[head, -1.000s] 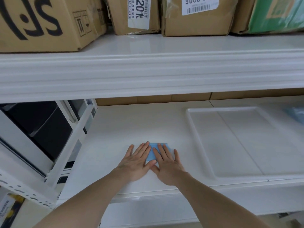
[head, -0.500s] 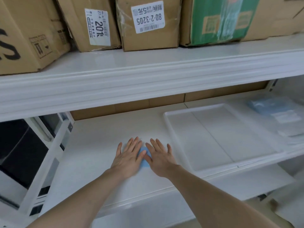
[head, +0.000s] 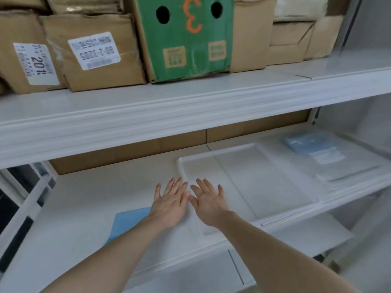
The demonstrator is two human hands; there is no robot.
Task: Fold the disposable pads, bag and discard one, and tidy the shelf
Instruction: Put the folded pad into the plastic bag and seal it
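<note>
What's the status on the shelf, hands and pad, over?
Left hand and right hand open, empty, fingers spread over the tray edge. Folded blue pad on shelf, partly under left forearm. Nothing blocking.

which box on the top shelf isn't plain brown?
The green box, standing between the brown cartons: green face, two black holes, an orange mark. The cartons left of it, like the labelled carton, are brown with white stickers.

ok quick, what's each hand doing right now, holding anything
Left hand: open, fingers straight, holding nothing.
Right hand: open, fingers spread, holding nothing.
</note>
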